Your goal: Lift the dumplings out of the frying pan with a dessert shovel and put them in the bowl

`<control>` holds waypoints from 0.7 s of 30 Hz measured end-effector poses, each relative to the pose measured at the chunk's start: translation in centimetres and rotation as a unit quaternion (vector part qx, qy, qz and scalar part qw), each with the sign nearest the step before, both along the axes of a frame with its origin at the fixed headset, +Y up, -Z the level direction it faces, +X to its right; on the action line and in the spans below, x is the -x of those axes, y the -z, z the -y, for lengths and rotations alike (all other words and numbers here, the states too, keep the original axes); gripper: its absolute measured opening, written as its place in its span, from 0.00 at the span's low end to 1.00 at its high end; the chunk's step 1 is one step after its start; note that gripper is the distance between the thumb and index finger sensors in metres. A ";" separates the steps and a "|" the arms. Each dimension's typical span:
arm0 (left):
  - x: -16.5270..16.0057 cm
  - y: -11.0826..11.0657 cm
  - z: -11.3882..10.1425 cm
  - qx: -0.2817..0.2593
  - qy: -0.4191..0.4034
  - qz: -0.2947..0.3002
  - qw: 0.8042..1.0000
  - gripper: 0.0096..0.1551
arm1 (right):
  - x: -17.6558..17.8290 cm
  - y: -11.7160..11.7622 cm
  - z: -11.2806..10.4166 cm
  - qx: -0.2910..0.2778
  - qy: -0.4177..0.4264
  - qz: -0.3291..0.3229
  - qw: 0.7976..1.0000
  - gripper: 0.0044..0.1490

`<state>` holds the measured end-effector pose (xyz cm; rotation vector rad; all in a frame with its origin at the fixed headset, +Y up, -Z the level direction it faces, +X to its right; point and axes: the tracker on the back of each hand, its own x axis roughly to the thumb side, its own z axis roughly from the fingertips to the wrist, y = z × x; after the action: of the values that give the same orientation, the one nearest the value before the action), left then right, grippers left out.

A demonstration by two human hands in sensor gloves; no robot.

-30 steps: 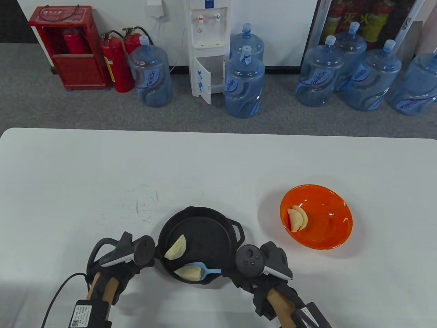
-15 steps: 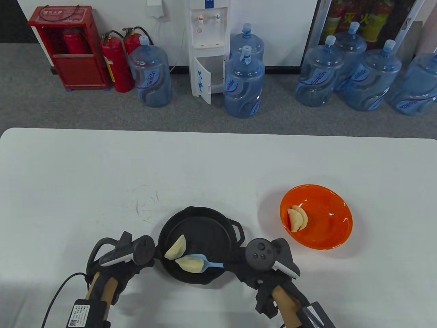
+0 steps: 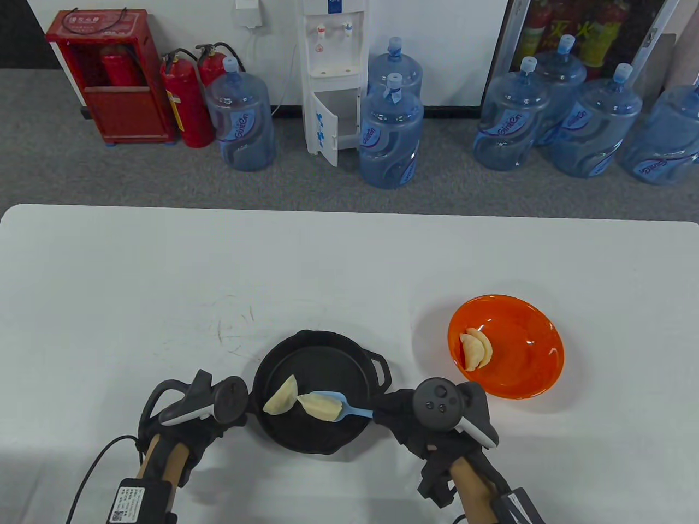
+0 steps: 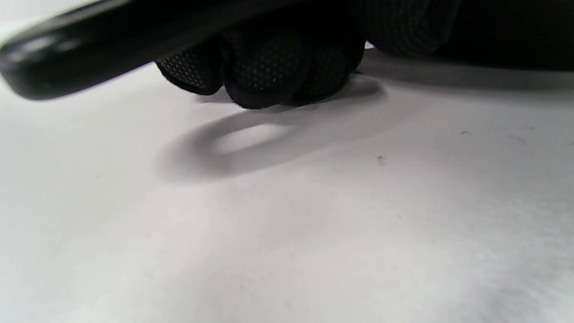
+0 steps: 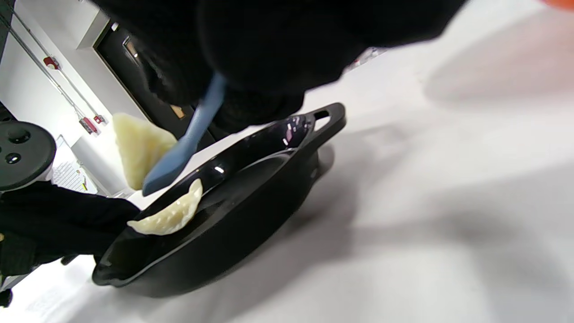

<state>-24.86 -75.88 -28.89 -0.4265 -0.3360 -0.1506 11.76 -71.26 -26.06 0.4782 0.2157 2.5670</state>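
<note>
Right hand (image 3: 415, 423), gloved in black with a tracker on its back, sits at 3 o'clock of the frying pan. Its fingers are curled round the handle of the dessert shovel (image 3: 349, 409), a pale blue tool that reaches from the hand toward 9 o'clock over the pan.

1 dumpling (image 3: 323, 408) lies on the shovel's blade. The right wrist view shows this dumpling (image 5: 139, 148) raised clear of the pan floor, carried on the blue blade (image 5: 179, 157).

Left hand (image 3: 185, 420), also gloved and fitted with a tracker, is at 9 o'clock of the pan. In the left wrist view its fingers (image 4: 269, 67) are curled tight round the pan's long black handle (image 4: 89, 49), just above the white table.

Frying pan (image 3: 333, 355), black, round, with a small loop handle at 3 o'clock, rests on the table near its front edge. 1 second dumpling (image 3: 282, 396) lies inside at 9 o'clock, leaning up the pan wall and touching the tip of the carried one as seen from above.

Bowl (image 3: 529, 382), orange, stands on the table at 3 o'clock of the pan, apart from it. 2 dumplings (image 3: 476, 350) lie overlapped inside, against its 9 o'clock wall.

Table (image 3: 164, 284), white, with faint scuff marks at 10 o'clock of the pan.

Beyond the table: water bottles (image 3: 390, 136), a white dispenser (image 3: 333, 76), red fire extinguishers (image 3: 185, 101).
</note>
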 end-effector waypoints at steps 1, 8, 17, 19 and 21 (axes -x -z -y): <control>0.0 0.0 0.0 0.000 0.000 0.000 1.000 0.29 | -0.2 -0.1 0.0 -0.002 -0.001 0.007 1.000 0.24; 0.0 0.0 0.0 0.001 -0.001 -0.001 1.000 0.29 | -1.8 -0.2 -0.6 -0.013 0.011 0.051 0.999 0.24; 0.0 0.0 0.0 0.001 -0.001 -0.001 1.000 0.29 | -4.2 -0.1 -1.7 -0.028 0.018 0.120 0.992 0.24; 0.0 0.0 0.0 0.001 -0.001 -0.001 1.000 0.29 | -4.9 -0.1 -1.9 -0.029 0.021 0.134 0.990 0.24; 0.0 0.0 0.0 0.000 -0.001 -0.001 1.000 0.29 | -5.5 -0.1 -2.0 -0.027 0.030 0.145 0.989 0.24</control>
<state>-24.84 -75.88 -28.86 -0.4272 -0.3339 -0.1489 17.23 -69.22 -25.97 0.1249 0.0284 2.5502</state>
